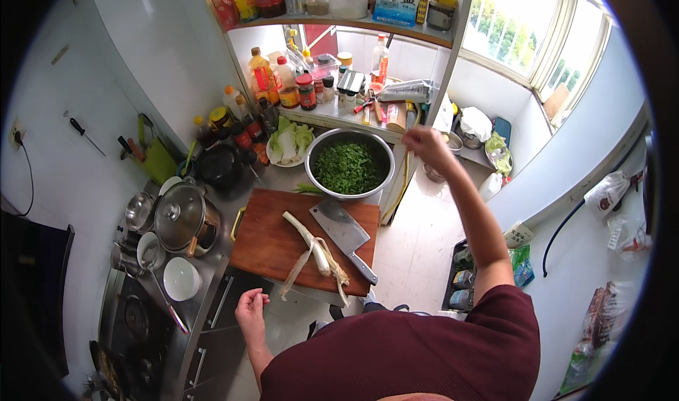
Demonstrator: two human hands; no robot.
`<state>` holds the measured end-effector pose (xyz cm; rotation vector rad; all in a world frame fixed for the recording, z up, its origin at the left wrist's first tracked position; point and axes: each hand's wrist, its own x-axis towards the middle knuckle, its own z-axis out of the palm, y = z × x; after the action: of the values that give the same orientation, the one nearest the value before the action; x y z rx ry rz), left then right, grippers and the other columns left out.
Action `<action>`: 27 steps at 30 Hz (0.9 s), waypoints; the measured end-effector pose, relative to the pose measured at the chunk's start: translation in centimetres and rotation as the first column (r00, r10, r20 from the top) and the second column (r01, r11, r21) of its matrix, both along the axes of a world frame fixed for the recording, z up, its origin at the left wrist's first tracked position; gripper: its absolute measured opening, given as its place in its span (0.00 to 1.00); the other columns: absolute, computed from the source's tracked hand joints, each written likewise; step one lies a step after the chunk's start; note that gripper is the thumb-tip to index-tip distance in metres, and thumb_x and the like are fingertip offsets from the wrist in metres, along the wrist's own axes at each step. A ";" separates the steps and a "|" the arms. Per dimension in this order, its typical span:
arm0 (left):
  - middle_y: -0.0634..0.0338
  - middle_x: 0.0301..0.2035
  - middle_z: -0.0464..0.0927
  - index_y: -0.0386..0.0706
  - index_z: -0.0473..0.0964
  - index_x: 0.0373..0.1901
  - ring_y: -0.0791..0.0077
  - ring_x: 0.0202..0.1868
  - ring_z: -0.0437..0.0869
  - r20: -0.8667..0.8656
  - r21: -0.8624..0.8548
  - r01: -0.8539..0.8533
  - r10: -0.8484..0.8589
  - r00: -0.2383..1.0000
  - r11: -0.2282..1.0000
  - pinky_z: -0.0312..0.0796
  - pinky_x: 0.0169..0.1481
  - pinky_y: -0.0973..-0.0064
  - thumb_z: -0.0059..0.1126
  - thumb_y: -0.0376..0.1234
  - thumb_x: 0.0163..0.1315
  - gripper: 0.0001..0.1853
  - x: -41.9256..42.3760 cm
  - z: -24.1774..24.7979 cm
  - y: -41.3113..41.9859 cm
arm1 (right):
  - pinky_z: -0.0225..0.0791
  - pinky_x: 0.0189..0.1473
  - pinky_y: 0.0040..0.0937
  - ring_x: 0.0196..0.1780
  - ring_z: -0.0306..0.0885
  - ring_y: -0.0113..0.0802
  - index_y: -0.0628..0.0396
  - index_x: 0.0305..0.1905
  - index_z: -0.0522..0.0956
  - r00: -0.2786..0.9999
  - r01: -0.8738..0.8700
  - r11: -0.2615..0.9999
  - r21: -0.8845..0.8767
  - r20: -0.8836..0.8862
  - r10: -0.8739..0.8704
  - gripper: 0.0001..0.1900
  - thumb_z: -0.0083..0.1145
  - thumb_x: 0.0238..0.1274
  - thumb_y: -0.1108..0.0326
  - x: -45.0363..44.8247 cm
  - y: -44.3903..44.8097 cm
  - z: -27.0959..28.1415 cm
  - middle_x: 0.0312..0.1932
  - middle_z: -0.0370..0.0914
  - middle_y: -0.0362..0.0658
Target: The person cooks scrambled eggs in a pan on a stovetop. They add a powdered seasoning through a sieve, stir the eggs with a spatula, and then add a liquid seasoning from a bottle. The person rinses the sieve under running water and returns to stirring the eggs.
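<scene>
My right hand (424, 142) is raised beyond the right rim of a steel bowl (389, 175) of chopped green leaves (347, 168); its fingers are curled, and I cannot tell whether anything is in them. Low at the left, my left hand (252, 306) hangs before the counter edge, fingers loosely bent and holding nothing. Between me and the bowl lies a wooden chopping board (260, 236). On it rest a partly peeled leek or scallion (313, 242), its loose outer layers hanging over the near edge, and a cleaver (339, 225) with its handle toward me.
A plate of cabbage leaves (289, 145) stands left of the bowl. Bottles and jars (306, 91) crowd the ledge behind. At left are a lidded pot (180, 218), a white bowl (182, 279), a ladle (168, 305) and a stove (135, 321). A shelf (339, 23) spans the top.
</scene>
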<state>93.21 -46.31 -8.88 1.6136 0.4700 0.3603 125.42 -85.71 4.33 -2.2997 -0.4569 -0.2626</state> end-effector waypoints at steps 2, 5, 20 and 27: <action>0.60 0.31 0.78 0.34 0.74 0.41 0.79 0.32 0.78 0.026 0.003 0.006 -0.007 1.000 1.000 0.73 0.41 0.82 0.50 0.27 0.67 0.06 1.3 0.3 -1.6 | 0.71 0.30 0.29 0.24 0.76 0.28 0.60 0.36 0.81 0.999 0.019 0.998 0.063 0.039 -0.021 0.10 0.56 0.60 0.64 2.9 -1.1 2.3 0.21 0.79 0.44; 0.60 0.31 0.78 0.33 0.74 0.42 0.80 0.32 0.78 -0.011 0.039 -0.041 0.042 0.999 0.998 0.72 0.41 0.82 0.49 0.28 0.67 0.07 2.0 1.6 -4.0 | 0.70 0.31 0.28 0.25 0.76 0.26 0.61 0.39 0.81 0.997 0.046 0.996 0.076 0.060 -0.050 0.11 0.56 0.61 0.64 6.2 -2.9 3.8 0.23 0.80 0.45; 0.59 0.31 0.77 0.33 0.74 0.41 0.80 0.31 0.77 -0.030 0.061 -0.113 0.115 0.993 0.992 0.72 0.40 0.83 0.49 0.26 0.66 0.07 4.8 1.6 -6.1 | 0.71 0.44 0.41 0.38 0.80 0.45 0.56 0.35 0.82 0.655 0.385 0.921 0.066 0.683 -0.323 0.10 0.54 0.60 0.62 16.2 -5.5 15.9 0.36 0.81 0.50; 0.60 0.31 0.77 0.33 0.74 0.42 0.81 0.31 0.77 -0.017 0.055 -0.126 0.127 0.992 0.990 0.71 0.40 0.83 0.49 0.27 0.67 0.07 4.9 1.1 -6.8 | 0.73 0.41 0.39 0.37 0.81 0.41 0.58 0.38 0.81 0.565 0.667 0.737 -0.107 0.717 -0.407 0.10 0.54 0.57 0.65 21.8 -4.0 24.9 0.37 0.81 0.50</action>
<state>98.07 -53.06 -7.77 1.6446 0.5850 0.4553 147.20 -89.69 29.26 -2.6236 -0.0801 -1.4684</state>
